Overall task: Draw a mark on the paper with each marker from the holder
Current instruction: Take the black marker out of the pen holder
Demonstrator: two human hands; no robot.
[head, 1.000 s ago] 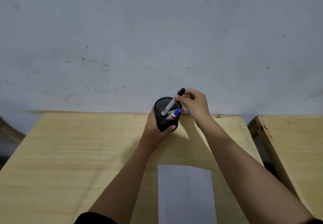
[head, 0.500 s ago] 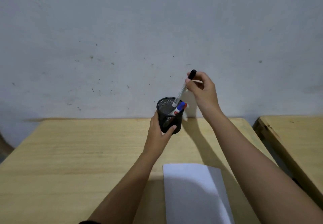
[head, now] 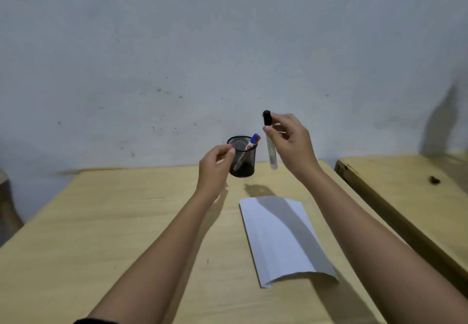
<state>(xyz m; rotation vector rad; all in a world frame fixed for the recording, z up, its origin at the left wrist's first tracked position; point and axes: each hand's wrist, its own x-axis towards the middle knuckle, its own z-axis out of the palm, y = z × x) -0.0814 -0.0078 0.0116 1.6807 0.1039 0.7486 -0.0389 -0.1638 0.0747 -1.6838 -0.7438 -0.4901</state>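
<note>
A black mesh holder [head: 244, 164] stands at the far edge of the wooden table [head: 106, 222], with a blue-capped marker [head: 252, 141] and a red one behind it leaning inside. My right hand [head: 291, 144] holds a black-capped marker [head: 269, 144] upright in the air, just right of the holder, cap on top. My left hand [head: 216, 166] hovers beside the holder's left side, fingers loosely curled and apart, holding nothing. A white sheet of paper [head: 283, 237] lies on the table in front of the holder, between my forearms; it is blank where visible.
A grey wall [head: 228, 58] rises right behind the table. A second wooden table [head: 410, 187] stands to the right across a narrow gap. A dim object sits at the far left edge.
My right hand has lifted the black-capped marker fully out of the holder and moved it right. My left hand has let go of the holder and drawn back slightly.
</note>
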